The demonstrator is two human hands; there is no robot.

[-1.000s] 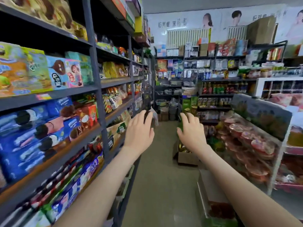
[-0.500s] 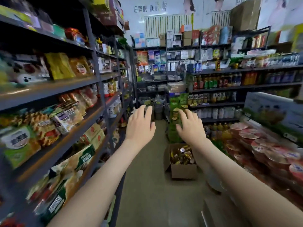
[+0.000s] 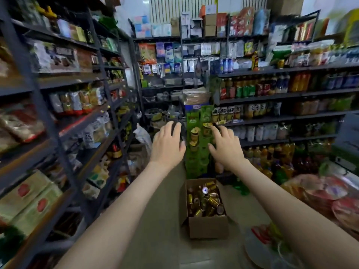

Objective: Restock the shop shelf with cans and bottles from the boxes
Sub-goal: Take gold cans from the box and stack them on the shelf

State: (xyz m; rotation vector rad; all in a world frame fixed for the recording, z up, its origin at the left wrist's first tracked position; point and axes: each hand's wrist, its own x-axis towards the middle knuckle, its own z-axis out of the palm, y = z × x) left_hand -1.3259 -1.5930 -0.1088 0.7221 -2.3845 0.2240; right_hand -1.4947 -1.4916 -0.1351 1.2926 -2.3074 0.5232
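An open cardboard box (image 3: 208, 228) stands on the aisle floor ahead, filled with several gold cans (image 3: 205, 202) lying jumbled. My left hand (image 3: 168, 145) and my right hand (image 3: 226, 146) are both held out in front of me, above and beyond the box, fingers spread and holding nothing. To the right, dark drink shelves (image 3: 272, 95) carry rows of cans and bottles. A tall green display stack (image 3: 198, 140) rises behind the box, between my hands.
Dark metal shelving with snack packs lines the left side (image 3: 64, 105). Bowl noodles (image 3: 330, 193) fill a low rack at the right front. More boxes and bags (image 3: 139, 152) clutter the floor at the aisle's far end. The floor strip between the shelves is narrow.
The view has advanced down the aisle; the box of cans is much nearer and lower in view. Both hands stay outstretched and empty.
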